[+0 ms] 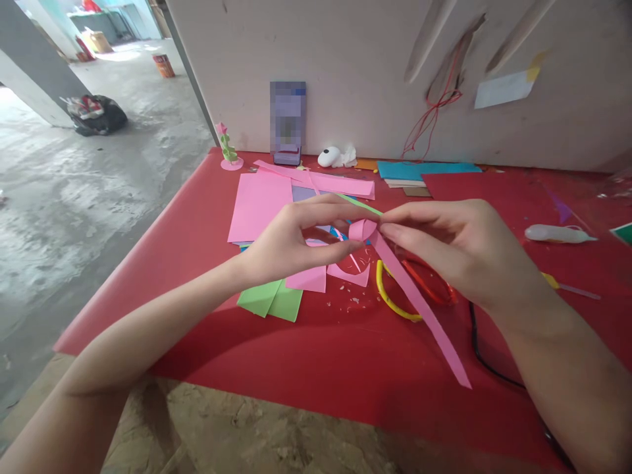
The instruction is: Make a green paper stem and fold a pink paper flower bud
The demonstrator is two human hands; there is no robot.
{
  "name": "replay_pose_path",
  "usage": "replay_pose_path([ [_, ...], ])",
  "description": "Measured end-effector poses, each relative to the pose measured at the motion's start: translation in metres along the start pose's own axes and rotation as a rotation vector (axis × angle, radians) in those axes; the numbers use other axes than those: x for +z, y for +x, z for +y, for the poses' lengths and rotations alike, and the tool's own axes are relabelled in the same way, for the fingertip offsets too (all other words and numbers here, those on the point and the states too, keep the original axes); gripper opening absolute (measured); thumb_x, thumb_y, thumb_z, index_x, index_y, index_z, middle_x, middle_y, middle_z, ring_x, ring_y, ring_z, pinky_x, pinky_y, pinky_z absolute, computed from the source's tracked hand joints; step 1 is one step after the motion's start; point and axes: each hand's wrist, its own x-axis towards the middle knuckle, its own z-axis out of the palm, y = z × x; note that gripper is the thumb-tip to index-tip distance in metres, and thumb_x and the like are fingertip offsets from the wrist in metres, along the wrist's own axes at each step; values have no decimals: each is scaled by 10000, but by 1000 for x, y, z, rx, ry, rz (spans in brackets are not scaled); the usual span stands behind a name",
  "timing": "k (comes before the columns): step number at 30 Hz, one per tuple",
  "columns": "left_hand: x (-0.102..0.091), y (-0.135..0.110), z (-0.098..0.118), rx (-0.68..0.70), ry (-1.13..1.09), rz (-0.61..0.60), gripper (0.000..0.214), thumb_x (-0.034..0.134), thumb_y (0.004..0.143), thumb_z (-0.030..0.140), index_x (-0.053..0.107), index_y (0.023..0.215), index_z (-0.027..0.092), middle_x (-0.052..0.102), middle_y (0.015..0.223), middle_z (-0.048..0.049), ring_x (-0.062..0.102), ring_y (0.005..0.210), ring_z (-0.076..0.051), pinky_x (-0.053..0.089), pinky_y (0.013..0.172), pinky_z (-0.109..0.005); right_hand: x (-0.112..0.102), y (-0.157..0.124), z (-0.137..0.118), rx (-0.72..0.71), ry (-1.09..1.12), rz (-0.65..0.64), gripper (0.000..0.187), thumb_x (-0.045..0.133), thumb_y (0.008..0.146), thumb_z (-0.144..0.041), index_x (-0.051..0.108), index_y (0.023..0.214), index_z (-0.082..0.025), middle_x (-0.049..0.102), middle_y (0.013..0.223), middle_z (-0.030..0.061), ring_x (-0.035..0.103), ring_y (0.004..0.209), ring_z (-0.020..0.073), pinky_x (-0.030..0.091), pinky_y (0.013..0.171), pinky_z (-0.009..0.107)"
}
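Between my two hands, above the red table (345,368), is a pink paper strip (424,309) whose upper end curls into a small loop. My left hand (301,240) pinches the loop's left side with thumb and fingertips. At the loop's right side, the thumb and forefinger of my right hand (444,243) close on the strip. Its long tail hangs down to the right. A thin green strip (363,204) shows behind the fingertips; whether it joins the pink paper I cannot tell. Scissors with yellow and red handles (395,306) lie under the strip, their blades partly hidden.
Pink sheets (259,207) and green pieces (286,303) lie left of centre among paper scraps. A phone (288,122) leans against the wall beside a paper flower (227,145). On the right are a glue bottle (557,234) and a black cable (486,365).
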Motion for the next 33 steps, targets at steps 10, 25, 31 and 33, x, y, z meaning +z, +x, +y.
replay_pose_path([
  [10,1,0,2,-8,-29,-42,214,638,808,227,711,1009,210,661,955,-33,613,818,-67,547,660,-106,4,-1,-3,75,-52,35,254,701,726,-449,683,676,-201,579,617,-5,478,526,77,359,459,217],
  [25,1,2,5,-212,-258,-25,114,619,808,179,703,884,166,694,826,21,631,667,-29,545,611,-91,5,-2,-3,15,-122,18,190,688,754,-379,683,708,-194,613,647,-11,518,569,77,388,501,207],
  [31,-2,2,3,-308,-391,-85,137,636,812,195,734,901,231,698,773,44,638,651,-32,553,617,-115,0,-2,-5,23,-111,-65,142,621,783,-298,644,697,-188,597,651,-4,532,588,93,405,524,225],
  [33,-4,2,0,-312,-426,-79,137,635,816,196,735,900,237,703,805,36,649,703,-50,568,635,-135,-3,-1,-6,51,-89,-101,146,605,785,-288,622,683,-184,584,643,-4,526,581,94,401,518,227],
])
